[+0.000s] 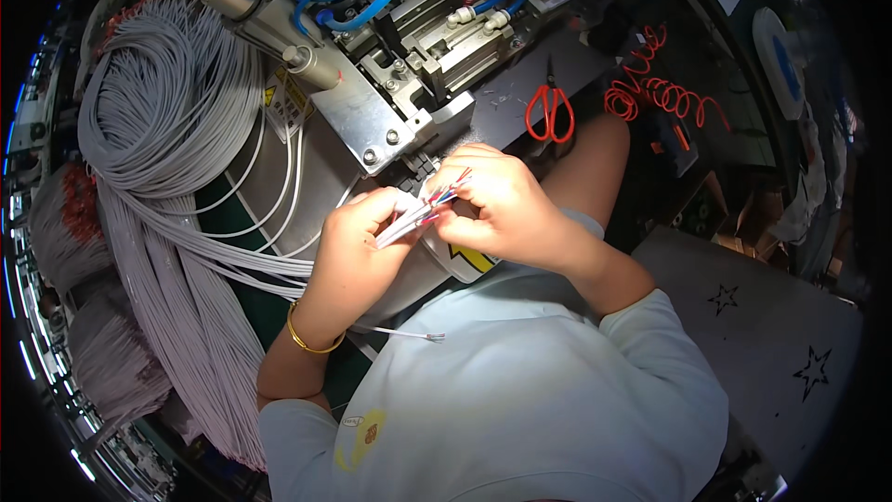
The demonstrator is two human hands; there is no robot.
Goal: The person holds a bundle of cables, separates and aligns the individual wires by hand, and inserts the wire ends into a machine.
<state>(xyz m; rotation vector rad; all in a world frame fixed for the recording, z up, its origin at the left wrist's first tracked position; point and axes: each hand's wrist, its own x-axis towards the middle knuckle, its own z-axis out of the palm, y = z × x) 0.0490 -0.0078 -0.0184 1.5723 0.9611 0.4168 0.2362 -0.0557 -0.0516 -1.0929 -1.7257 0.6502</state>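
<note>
Close together in front of the metal machine (358, 125), both my hands are closed on the same few light grey cables (401, 226). My left hand (351, 242) pinches their sheathed part. At their tips, the fingers of my right hand (506, 209) grip the thin red, white and blue inner wires (457, 188), which stick out past the fingertips. Exactly how many cables are held is hidden by the fingers. One more grey cable end (432, 337), with its coloured wires bared, lies against my shirt below the left wrist.
A large looped bundle of grey cables (167, 102) fills the left side, with strands running under my left forearm. Blue air tubes (381, 5) arch over the machine. Red-handled scissors (550, 114) lie right of it, near a red coiled hose (646, 93).
</note>
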